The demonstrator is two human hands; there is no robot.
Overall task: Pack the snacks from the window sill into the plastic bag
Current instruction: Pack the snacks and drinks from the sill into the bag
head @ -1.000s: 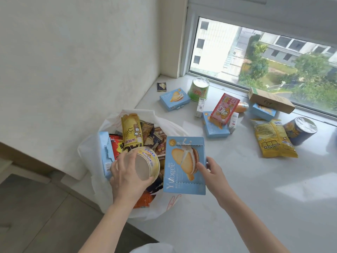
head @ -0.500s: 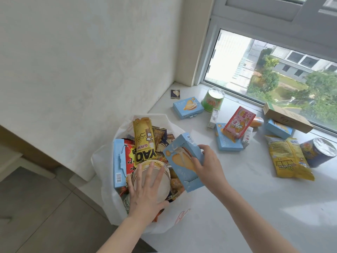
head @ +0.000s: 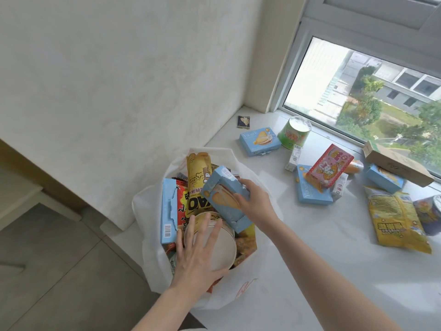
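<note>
The white plastic bag (head: pixel 152 266) sits open at the sill's near-left edge, crammed with snacks. The right hand (head: pixel 256 203) curls its fingers round a blue biscuit box (head: pixel 225 198), tilted over the bag's mouth. The left hand (head: pixel 199 256) lies flat, fingers spread, on a round tub (head: pixel 220 244) inside. On the window sill (head: pixel 310 259) — three more blue boxes, one green cup (head: pixel 294 132), one pink box (head: pixel 328 167), one yellow packet (head: pixel 396 220), one brown carton (head: pixel 396 166).

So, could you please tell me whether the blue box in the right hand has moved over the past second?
Yes. The blue box has moved from the sill side leftward over the plastic bag, tilting in.
</note>
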